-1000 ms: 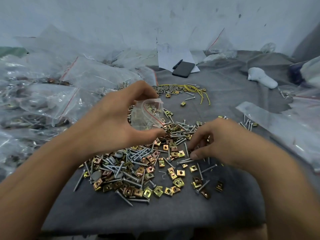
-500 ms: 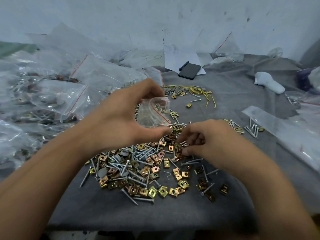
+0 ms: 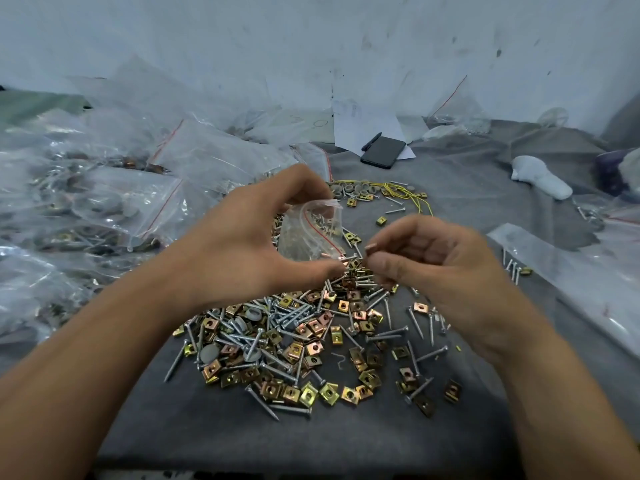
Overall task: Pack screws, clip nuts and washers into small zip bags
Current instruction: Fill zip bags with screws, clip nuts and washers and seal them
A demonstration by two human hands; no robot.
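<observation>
Left hand (image 3: 242, 244): fingers curl round an open zip bag (image 3: 308, 233), held above the pile (image 3: 298, 337).
Right hand (image 3: 433, 258): fingers pinch a small part, blurred, beside the bag's mouth.
Pile: screws, clip nuts, washers on the grey surface (image 3: 311, 434).

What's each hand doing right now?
Left hand: holds a small zip bag open.
Right hand: fingers curled, pinching something small; too blurred to name.

Two bare forearms are seen, and no sleeve, glove, watch or ring is worn on either. The left hand (image 3: 242, 244) and the right hand (image 3: 440, 261) are uncovered to the fingertips. Short, unpainted nails are shown on the right thumb and forefinger.
</observation>
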